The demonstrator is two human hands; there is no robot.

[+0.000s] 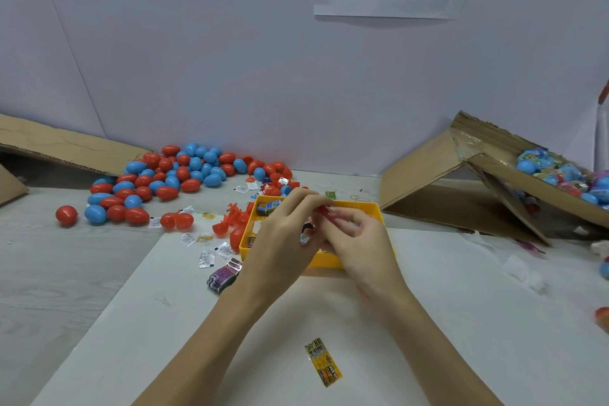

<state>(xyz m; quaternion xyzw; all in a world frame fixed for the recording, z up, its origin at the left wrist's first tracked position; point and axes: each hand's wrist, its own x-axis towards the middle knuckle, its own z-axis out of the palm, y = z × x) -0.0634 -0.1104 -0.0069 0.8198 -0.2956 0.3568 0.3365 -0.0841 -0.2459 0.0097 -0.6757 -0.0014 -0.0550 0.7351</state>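
— What is hard to make out?
— On the far left the cardboard flap (66,145) runs out of the picture. The red piece (324,212) is mostly covered by fingers, so I cannot tell its shape. A shiny scrap (304,237) below the left thumb is too hidden to name. The hands also cover the middle of the yellow tray (370,206), and the cardboard box (428,171) is cut off at the right edge.
— And the hands?
— The left hand (285,234) has its fingers curled, with the tips pinching the red piece from the left. The right hand (361,237) meets it with bent fingers and pinches the same piece from the right. Together they hold it just above the tray.
— What about the containers?
— A loose heap of red and blue eggs (164,175) lies on the table left of the tray, with white sachets (206,257) and a purple wrapper (224,275) nearer the camera. Red shell halves (227,224) lie against the outside of the tray's left wall. The tray holds little printed boxes (268,208) in its far left corner. A yellow wrapper (324,361) lies on the white sheet (445,306) between the forearms. The tipped box on the right holds wrapped eggs (557,171), mostly blue.
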